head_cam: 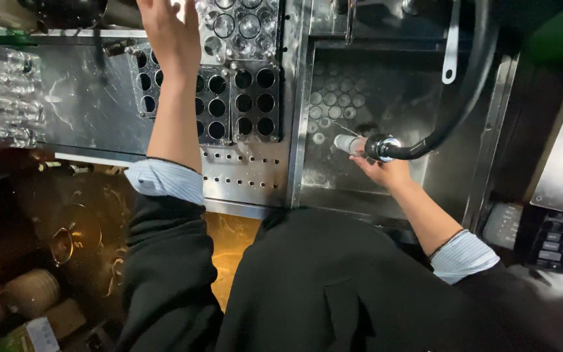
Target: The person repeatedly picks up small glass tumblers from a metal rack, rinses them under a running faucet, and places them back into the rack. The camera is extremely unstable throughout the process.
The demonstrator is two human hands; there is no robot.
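Stainless steel wash counter w/ sunken steel sink (pixel 470 163) at 3 o'clock.
Right hand (pixel 386 171): fingers closed on black spray hose nozzle (pixel 382 148), aimed at small clear glass tube (pixel 346 143) in sink; rinsing appears under way.
Left hand (pixel 171 32): fingers spread wide over black perforated rack (pixel 239 104) at 12 o'clock; many holes unfilled.
Room: sink walls close; counter toward 9 open.

- A steel counter (pixel 92 111) runs beside a sunken steel sink (pixel 340 176).
- Black racks with round holes (pixel 239 101) lie on the counter.
- A tray of clear glasses (pixel 239 26) sits just behind the racks.
- More glassware (pixel 1 98) lies at the counter's left end.
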